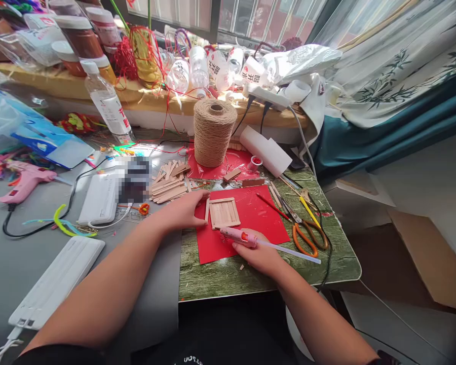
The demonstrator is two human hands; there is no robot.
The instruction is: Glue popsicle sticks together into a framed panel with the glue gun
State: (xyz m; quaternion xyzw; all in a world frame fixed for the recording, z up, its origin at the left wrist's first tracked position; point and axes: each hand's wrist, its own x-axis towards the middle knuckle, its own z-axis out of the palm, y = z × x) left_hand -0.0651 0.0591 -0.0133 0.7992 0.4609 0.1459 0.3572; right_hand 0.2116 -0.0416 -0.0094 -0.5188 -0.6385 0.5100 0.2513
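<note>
A small square panel of wooden craft sticks (225,213) lies on a red sheet (264,228), with sticks along its edges. My left hand (190,208) pinches a short craft stick (207,210) upright between thumb and fingers, just left of the panel. In my right hand (258,253) is a pink hot glue gun (237,235), its nozzle pointing left near the panel's lower left corner. A long translucent glue stick (292,251) juts from its back. The fingers of my right hand wrap round the handle, which is partly hidden.
Loose craft sticks (169,185) lie in a pile behind my left hand. A twine spool (214,133) stands farther back. Orange-handled scissors (306,235) and a pencil (273,207) lie to the right. Another pink glue gun (26,180) and a white power bank (57,281) are at left.
</note>
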